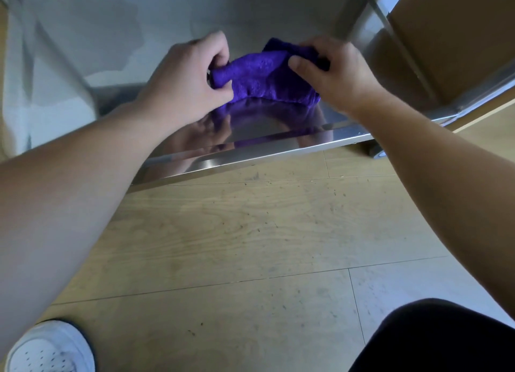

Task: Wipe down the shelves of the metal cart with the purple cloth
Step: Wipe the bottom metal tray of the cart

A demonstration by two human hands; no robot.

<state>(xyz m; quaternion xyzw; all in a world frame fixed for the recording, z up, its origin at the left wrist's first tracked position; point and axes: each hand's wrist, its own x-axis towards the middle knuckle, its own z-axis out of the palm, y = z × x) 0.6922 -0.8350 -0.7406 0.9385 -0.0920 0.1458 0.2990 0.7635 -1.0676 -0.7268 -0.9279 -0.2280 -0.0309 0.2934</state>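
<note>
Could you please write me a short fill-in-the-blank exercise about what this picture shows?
The left hand and right hand both grip a ____ cloth.
The cloth rests on a shiny metal ____.
A white ____ stands on the wooden floor.
Missing: purple; shelf; shoe.

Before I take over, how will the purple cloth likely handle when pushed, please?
Probably floppy: the purple cloth bunches and sags between the left hand and right hand. It likely glides easily, since the shelf looks mirror-smooth.
</note>
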